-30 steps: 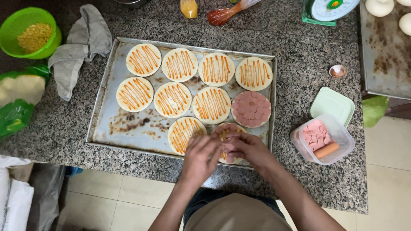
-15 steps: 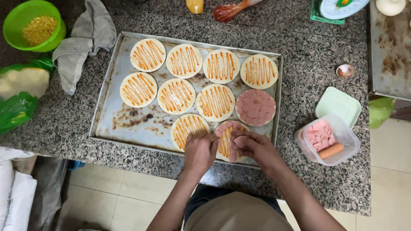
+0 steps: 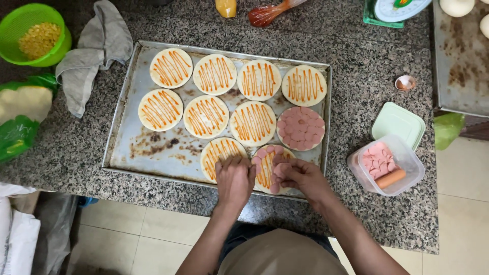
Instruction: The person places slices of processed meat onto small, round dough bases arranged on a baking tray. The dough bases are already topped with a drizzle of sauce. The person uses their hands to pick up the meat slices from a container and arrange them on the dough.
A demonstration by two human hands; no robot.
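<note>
We lay pink sausage slices on the near dough round, at the front edge of the baking tray [image 3: 122, 153].

Left of the tray sit a green bowl of corn [image 3: 35, 33] and a grey cloth [image 3: 91, 51]; our left hand [image 3: 234, 181], fingers curled and holding nothing we can see, steadies the dough round [image 3: 267, 168]; our right hand [image 3: 300, 175] pinches sausage slices [image 3: 275, 183] at its rim; we judge it best to overlap them evenly from rim inward, like the finished round [image 3: 300, 127] just behind; right of the tray stands the tub of slices [image 3: 387, 165]. Against half a second ago, more slices ring the near round, and both hands have hardly shifted.
</note>
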